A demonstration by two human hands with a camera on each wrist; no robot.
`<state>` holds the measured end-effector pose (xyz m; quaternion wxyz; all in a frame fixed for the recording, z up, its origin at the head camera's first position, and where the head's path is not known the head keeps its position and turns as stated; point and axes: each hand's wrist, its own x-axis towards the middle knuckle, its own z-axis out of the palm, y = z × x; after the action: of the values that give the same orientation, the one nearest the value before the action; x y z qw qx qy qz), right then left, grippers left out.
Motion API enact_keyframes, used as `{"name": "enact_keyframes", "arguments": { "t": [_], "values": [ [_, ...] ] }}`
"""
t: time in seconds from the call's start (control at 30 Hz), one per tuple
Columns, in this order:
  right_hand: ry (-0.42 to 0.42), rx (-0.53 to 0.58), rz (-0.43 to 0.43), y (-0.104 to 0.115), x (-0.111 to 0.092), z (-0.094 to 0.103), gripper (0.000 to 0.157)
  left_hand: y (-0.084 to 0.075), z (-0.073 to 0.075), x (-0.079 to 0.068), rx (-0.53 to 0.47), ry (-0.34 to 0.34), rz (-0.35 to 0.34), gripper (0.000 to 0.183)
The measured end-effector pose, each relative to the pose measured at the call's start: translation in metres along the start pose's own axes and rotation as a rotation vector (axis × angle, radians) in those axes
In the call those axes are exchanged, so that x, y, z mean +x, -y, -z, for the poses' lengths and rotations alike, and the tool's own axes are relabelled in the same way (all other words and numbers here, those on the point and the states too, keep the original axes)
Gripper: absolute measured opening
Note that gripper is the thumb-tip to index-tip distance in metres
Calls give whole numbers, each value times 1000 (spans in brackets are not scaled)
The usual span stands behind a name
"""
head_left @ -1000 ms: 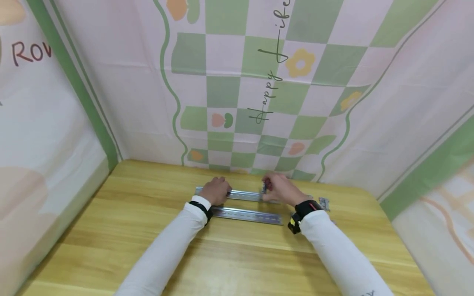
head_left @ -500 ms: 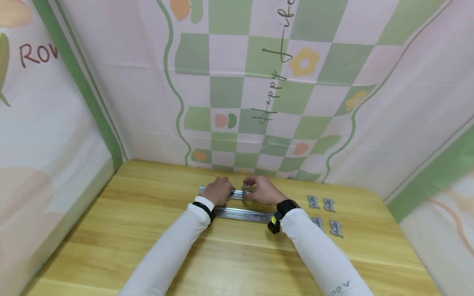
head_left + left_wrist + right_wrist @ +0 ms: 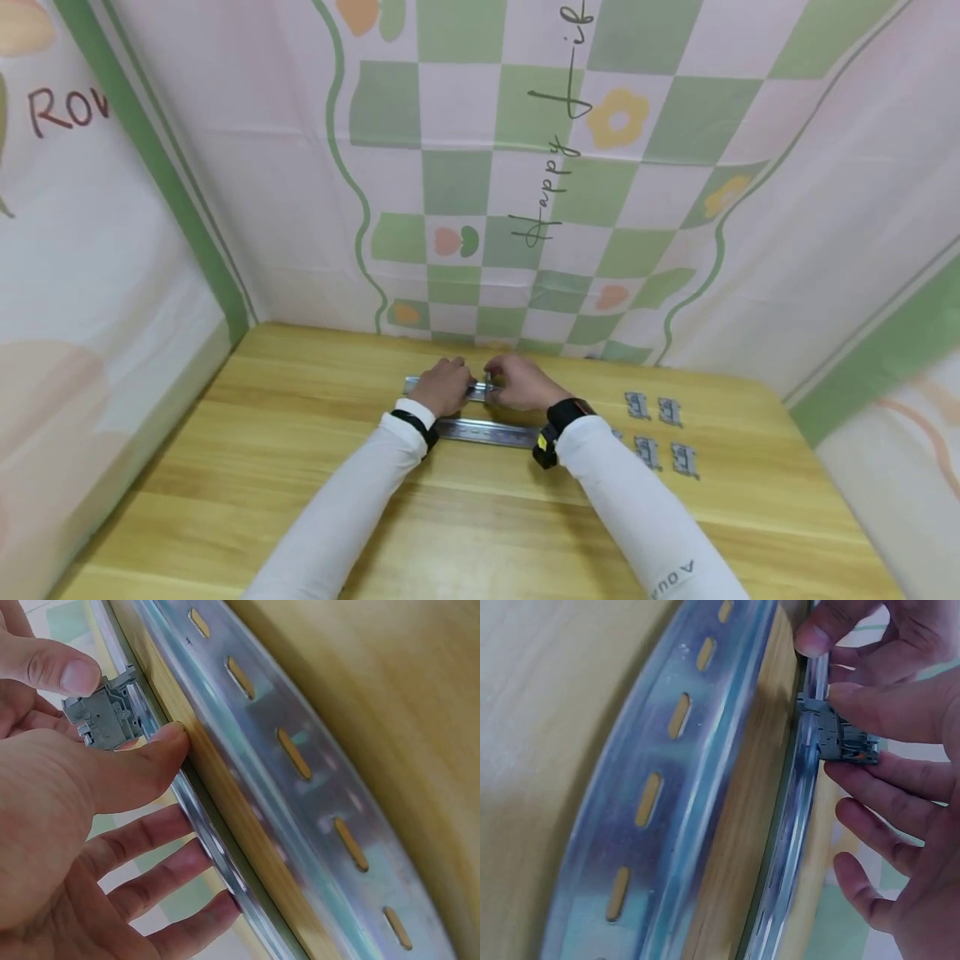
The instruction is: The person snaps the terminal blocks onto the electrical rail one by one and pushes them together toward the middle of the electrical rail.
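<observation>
Two slotted metal DIN rails lie parallel across the wooden table in the head view. My left hand (image 3: 441, 388) grips the far DIN rail (image 3: 412, 384), with the thumb on its near edge and the fingers at its far side in the left wrist view. Close beside it, my right hand (image 3: 522, 383) pinches a small grey terminal block (image 3: 840, 733) between thumb and fingers. The block's narrow edge meets the far rail, right by the left thumb (image 3: 163, 746). The near DIN rail (image 3: 487, 432) lies in front of both hands, partly covered by the wrists.
Several more grey terminal blocks (image 3: 684, 459) lie flat in rows on the table (image 3: 480, 533) to the right. A patterned fabric curtain (image 3: 457, 179) hangs behind the table and at both sides.
The right hand has moved left along the far rail with the terminal block, up to the left hand. The blocks at the right have come into view. My left hand keeps its grip.
</observation>
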<state>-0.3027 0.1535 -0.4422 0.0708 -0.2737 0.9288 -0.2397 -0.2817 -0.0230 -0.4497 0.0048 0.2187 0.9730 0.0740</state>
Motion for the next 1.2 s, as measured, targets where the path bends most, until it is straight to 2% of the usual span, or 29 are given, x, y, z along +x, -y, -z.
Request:
{"name": "enact_keyframes", "arguments": {
  "t": [0.13, 0.43, 0.57, 0.67, 0.77, 0.9, 0.97, 1.07, 1.2],
  "values": [
    [-41, -97, -1, 1, -7, 4, 48, -6, 4, 3, -17, -24, -14, 20],
    [-121, -183, -38, 0, -20, 4, 49, -15, 8, 8, -27, -79, -50, 9],
    [-117, -136, -16, 0, -24, 0, 53, -13, 5, 4, -44, -56, -45, 10],
    [-98, -84, 2, -2, -24, -3, 62, -10, 4, -3, -51, -18, -16, 14],
    [-92, -89, -9, -12, -27, 1, 72, -6, 3, -9, -65, -3, 4, 19],
    [-91, -198, -32, -42, -42, 24, 68, -4, 6, -12, -71, -14, -1, 22],
    [-75, -262, -81, -60, -56, 41, 62, -4, 7, -11, -71, 0, -1, 25],
    [-13, -367, -167, -86, -81, 66, 60, -4, 8, -8, -72, 33, -5, 29],
    [99, -462, -272, -107, -110, 89, 63, -5, 7, -6, -68, 45, -14, 30]
  ]
}}
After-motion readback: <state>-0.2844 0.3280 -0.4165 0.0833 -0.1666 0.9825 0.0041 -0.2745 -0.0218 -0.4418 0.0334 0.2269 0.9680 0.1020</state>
